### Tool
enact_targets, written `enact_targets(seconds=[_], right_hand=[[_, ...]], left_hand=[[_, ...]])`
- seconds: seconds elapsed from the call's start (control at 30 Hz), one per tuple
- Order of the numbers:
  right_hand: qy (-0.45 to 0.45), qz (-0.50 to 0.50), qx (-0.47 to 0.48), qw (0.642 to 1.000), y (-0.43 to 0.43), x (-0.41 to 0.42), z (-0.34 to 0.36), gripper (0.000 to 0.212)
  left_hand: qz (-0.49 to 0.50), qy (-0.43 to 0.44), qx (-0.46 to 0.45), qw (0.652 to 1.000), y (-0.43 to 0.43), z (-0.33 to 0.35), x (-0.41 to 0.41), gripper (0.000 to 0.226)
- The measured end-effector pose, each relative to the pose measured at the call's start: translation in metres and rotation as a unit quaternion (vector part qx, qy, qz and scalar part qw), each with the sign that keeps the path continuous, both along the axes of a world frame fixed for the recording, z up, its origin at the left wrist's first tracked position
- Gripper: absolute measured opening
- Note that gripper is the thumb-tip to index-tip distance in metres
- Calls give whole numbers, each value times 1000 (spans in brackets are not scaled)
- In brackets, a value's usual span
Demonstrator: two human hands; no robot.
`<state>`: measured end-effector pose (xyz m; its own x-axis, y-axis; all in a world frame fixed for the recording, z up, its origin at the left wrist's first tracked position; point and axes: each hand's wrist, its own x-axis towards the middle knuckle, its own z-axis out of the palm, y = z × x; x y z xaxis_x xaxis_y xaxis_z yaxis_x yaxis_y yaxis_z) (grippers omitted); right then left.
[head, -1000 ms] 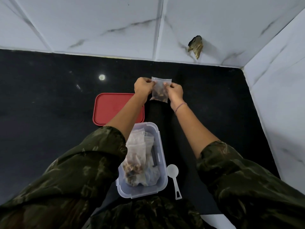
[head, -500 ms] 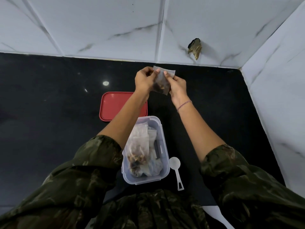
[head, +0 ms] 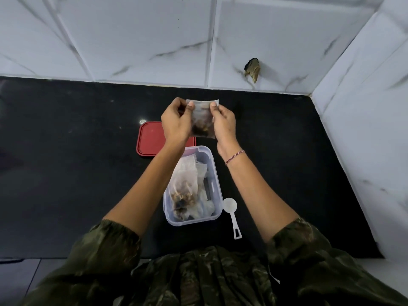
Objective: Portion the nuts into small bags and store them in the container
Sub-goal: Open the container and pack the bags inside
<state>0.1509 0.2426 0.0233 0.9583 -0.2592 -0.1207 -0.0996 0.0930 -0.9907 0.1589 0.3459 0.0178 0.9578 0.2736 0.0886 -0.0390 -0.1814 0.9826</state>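
i see open black counter (head: 66,162) left of my left hand (head: 176,124), red lid (head: 150,140) flat below it, container (head: 217,188) between my forearms, scoop (head: 230,206) beside that, side wall (head: 364,129) well right of my right hand (head: 224,127), back wall (head: 154,40) ahead

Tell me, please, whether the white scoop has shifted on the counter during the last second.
No. The white scoop lies just right of the clear container, handle towards the person, exactly as before.
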Motion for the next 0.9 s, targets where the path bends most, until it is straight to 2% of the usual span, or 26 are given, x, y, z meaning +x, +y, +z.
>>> enact_targets(seconds=[0.17, 0.3, 0.43, 0.53, 0.63, 0.77, 0.83, 0.9], right_hand=[[-5, 19, -4, 1000, 8, -29, 1, 32], [-12, 60, -98, 993, 12, -45, -9, 41], [23, 96, -207, 973, 12, -61, -13, 46], [37, 135, -309, 941, 9, -73, -17, 48], [19, 149, -395, 906, 9, -81, -22, 37], [3, 158, -546, 823, 15, -88, -21, 30], [-12, 161, -589, 792, 18, -90, -21, 28], [-19, 158, -610, 776, 21, -93, -24, 25]], left_hand=[[4, 14, -10, 1000, 18, -1, -34, 24], [14, 16, 24, 999, 33, 1, -59, 23], [31, 22, 80, 996, 48, -5, -82, 18], [43, 45, 151, 987, 55, -13, -96, 19], [60, 82, 227, 968, 56, -18, -103, 23], [53, 85, 281, 954, 57, -25, -102, 22], [43, 95, 311, 945, 59, -29, -100, 21], [35, 106, 349, 930, 60, -32, -99, 22]])
